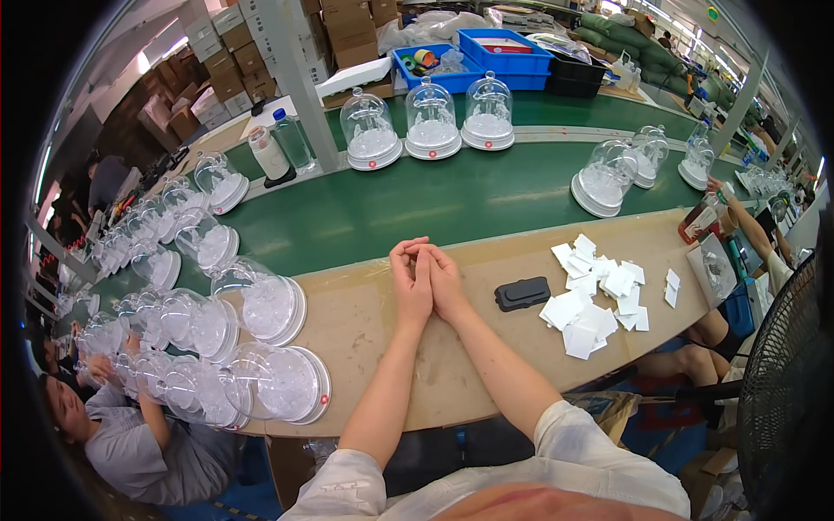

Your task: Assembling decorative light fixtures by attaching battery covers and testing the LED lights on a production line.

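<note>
My left hand (411,280) and my right hand (444,282) are clasped together on the brown work table, close to the edge of the green conveyor belt (365,234). Their fingers are folded inward and press against each other, and no object shows in them. Just right of my hands lies a black oblong case (522,293). Beyond it is a loose pile of white square cards (580,323). To my left, several clear domes on round white bases stand crowded together, the nearest dome (287,384) at the table's front left.
Three domes (433,122) stand across the belt, and others (605,178) sit farther right. Blue bins (504,59) are at the back. Bottles (294,139) stand by a post. One person (165,443) works at left, another person's arm (749,217) reaches in at right. A black fan (790,382) is near.
</note>
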Demonstrator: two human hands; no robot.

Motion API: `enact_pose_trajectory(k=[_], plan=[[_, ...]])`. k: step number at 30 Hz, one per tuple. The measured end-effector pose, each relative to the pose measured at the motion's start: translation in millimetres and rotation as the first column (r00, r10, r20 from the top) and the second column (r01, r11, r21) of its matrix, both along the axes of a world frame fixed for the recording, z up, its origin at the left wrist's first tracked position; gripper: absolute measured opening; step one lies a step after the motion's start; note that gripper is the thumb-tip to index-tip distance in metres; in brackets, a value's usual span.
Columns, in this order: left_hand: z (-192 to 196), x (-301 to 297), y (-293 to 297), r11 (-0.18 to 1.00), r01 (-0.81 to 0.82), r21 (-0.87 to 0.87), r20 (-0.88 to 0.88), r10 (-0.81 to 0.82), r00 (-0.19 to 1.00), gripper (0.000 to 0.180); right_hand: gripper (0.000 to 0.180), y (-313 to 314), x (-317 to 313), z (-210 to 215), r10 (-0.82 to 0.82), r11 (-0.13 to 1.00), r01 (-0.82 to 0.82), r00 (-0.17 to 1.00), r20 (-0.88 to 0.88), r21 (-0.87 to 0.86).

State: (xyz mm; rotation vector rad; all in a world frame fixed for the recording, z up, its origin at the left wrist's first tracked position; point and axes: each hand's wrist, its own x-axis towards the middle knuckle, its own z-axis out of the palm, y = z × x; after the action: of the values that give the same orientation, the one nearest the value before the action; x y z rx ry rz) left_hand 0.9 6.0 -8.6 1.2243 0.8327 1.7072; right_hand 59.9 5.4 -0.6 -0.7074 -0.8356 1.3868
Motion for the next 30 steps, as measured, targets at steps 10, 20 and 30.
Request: enact_pose_trajectory(k=[10,20,30], plan=[[0.7,-3.7,-3.3,1.0,-0.017,-0.012,-0.091,0.016,0.996,0.022,0.019,-5.8,1.5,0.2,0.021,1.0,-0.021,1.0,-0.014,0.005],[15.2,-7.5,-4.6,0.996,-0.011,-0.092,-0.222,-0.01,0.975,0.028,0.021,2.7,4.2,-3.3,0.019,0.999,-0.019,1.0,-0.003,0.029],[4.6,-17.4,-4.1,0.988,0.096,-0.118,-0.041,-0.101,0.994,0.032,0.026,-68.2,107.1,58.0,-0.319,0.946,0.283,0.904,0.286,0.16]])
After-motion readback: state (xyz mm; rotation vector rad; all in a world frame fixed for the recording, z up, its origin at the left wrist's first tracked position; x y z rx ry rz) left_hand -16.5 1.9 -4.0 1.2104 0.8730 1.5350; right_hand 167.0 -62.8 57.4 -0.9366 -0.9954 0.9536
